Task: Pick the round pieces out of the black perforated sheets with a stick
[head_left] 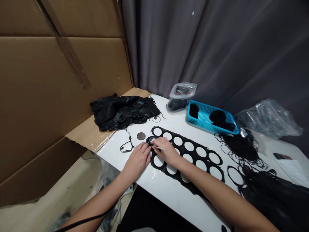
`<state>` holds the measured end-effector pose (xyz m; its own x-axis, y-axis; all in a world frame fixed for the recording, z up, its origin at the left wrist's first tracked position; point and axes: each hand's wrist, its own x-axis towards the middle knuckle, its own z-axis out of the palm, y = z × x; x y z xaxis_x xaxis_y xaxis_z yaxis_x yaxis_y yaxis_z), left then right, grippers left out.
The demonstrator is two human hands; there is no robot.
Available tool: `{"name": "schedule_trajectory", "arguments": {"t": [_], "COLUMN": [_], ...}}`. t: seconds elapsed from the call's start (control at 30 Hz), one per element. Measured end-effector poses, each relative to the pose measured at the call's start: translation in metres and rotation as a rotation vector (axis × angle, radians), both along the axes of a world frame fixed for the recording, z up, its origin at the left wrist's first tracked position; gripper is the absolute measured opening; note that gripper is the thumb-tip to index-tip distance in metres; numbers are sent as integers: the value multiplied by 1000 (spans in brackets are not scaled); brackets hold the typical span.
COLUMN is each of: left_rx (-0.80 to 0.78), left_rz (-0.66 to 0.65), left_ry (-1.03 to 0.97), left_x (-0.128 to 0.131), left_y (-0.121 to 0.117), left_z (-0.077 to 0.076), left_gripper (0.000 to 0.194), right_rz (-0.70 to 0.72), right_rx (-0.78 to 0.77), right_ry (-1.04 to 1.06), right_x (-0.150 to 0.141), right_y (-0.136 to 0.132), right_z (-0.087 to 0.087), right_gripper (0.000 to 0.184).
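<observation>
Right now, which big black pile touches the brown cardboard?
The crumpled black heap on the far left. It lies partly on brown cardboard; the loose rings and the right-hand heap don't.

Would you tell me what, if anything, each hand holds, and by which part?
The right hand holds a thin pale stick near its tip, over the black sheet; whether the left hand grips anything is unclear.
</observation>
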<state>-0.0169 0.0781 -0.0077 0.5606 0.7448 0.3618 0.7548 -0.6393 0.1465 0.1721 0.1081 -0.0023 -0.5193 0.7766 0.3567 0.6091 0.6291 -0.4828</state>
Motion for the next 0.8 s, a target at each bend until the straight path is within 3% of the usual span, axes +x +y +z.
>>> {"name": "schedule_trajectory", "arguments": {"t": [0.1,0.17,0.33,0.4,0.5,0.67,0.8], "left_rx": [-2,-9,-24,-27,-23,-64,-108], "left_rz": [-5,-11,-1,5,-3,-117,-136], "left_ry": [-5,-18,-52,-56,-76,-96,-64], "left_x": [1,1,-1,-3,-1,16,23], "left_y": [0,0,1,1,-2,-13,-17], "left_z": [-1,-2,-2,-1,1,3,-1], "left_gripper": [26,26,28,28,30,37,37], "right_rz": [52,-12,-515,-614,-545,-230,-205], "right_rx": [132,169,113,71,-75,-342,-389], "right_ry": [-177,-206,18,157,233,251,270], "right_x": [-2,2,40,57,67,53,45], "right_y": [2,17,73,79,60,1,-21], "right_z": [1,4,20,27,31,21,12], "right_gripper": [12,14,14,13,17,15,12]}}
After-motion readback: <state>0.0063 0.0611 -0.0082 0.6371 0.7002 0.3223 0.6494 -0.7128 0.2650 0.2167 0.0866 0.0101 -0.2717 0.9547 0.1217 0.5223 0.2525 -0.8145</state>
